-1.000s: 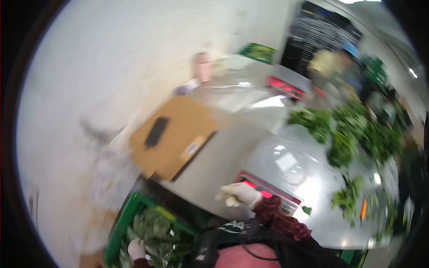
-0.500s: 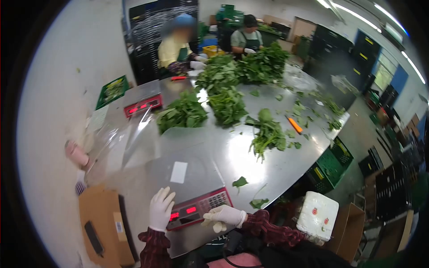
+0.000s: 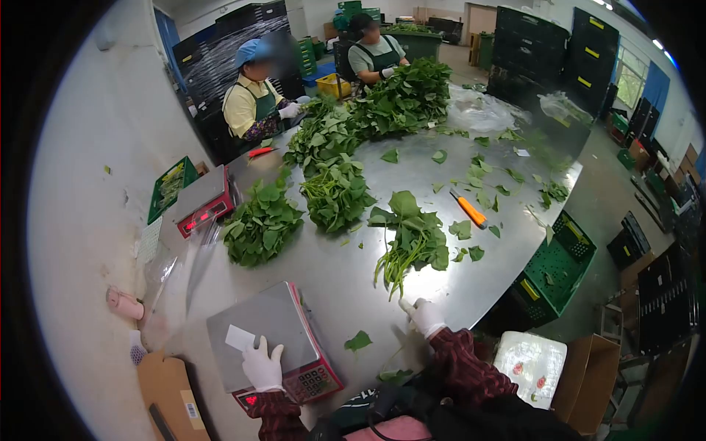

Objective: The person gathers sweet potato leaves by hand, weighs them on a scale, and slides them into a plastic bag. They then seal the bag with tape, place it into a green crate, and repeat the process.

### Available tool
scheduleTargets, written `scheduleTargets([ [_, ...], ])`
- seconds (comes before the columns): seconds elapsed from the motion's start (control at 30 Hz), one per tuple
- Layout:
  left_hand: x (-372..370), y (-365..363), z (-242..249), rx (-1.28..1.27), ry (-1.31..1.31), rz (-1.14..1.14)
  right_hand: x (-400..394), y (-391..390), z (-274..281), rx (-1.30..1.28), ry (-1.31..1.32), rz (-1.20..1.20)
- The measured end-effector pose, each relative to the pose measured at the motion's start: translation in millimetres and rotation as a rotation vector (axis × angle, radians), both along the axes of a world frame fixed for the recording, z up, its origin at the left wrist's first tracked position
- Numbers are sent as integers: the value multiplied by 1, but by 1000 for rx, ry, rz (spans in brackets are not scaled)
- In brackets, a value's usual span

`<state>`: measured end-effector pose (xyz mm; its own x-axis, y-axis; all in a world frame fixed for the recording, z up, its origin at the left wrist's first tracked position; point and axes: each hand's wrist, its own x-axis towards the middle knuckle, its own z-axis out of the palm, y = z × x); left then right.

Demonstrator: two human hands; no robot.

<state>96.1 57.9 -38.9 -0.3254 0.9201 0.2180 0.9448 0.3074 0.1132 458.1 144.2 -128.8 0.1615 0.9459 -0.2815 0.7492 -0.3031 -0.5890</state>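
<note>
My left hand (image 3: pixel 262 363), in a white glove, rests with its fingers apart on the near red scale (image 3: pixel 271 338), touching the edge of a white paper slip (image 3: pixel 240 337). To the right, my gloved right hand (image 3: pixel 424 316) is over the steel table (image 3: pixel 368 287) with its forefinger stretched toward the stems of a small bunch of leafy greens (image 3: pixel 412 239). A narrow gap seems to lie between finger and stems. A loose leaf (image 3: pixel 359 340) lies between my hands. Two bundles of greens (image 3: pixel 263 224) (image 3: pixel 337 197) are farther off.
An orange-handled knife (image 3: pixel 468 209) lies at the right. Across the table, two people (image 3: pixel 254 103) (image 3: pixel 375 53) work beside a large heap of greens (image 3: pixel 408 95). Another scale (image 3: pixel 204 198) and a pink bottle (image 3: pixel 125 303) are left; a green crate (image 3: pixel 555 272) stands beyond the right edge.
My right hand has moved from the near scale's keypad toward the small bunch. My left hand now rests on the scale, which sits rotated. The view has shifted.
</note>
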Motion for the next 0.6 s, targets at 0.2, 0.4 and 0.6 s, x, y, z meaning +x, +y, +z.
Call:
scheduleTargets([
  [0.2,129,41,23,289,-512,-378,-21,64,-8,149,-123,-26],
  [0.4,206,136,-48,116,-545,-600,-22,86,-26,97,-214,-5],
  [0.6,242,207,-88,-155,-458,-493,1,93,-28,-141,-41,24],
])
